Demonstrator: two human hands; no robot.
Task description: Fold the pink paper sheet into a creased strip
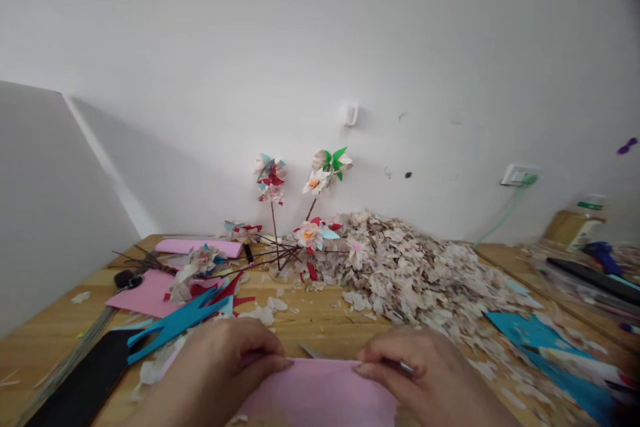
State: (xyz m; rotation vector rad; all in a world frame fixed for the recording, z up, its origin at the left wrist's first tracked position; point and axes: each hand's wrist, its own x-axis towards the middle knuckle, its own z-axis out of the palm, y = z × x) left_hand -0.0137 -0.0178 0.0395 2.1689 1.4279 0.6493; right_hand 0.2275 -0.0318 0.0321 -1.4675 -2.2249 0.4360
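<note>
At the front edge of the view, a pink sheet (pixel 323 392) hangs between my two hands, its top edge fairly straight. My left hand (pixel 230 360) pinches the sheet's upper left part between thumb and fingers. On the other side, my right hand (pixel 415 370) has the upper right part in the same kind of pinch. Just behind the sheet a thin grey metal tip (pixel 311 351) shows; the rest of it is hidden. A small shiny piece also shows by the right fingers, too little of it to name. The sheet's lower edge runs out of view.
A large heap of pale dried petals (pixel 415 273) covers the back right. Handmade flowers on twigs (pixel 311 235) stand by the wall. Left lie pink sheets (pixel 145 293), a blue cut-out piece (pixel 175 327) and a black flat object (pixel 83 380). Blue sheets (pixel 540 333) lie right.
</note>
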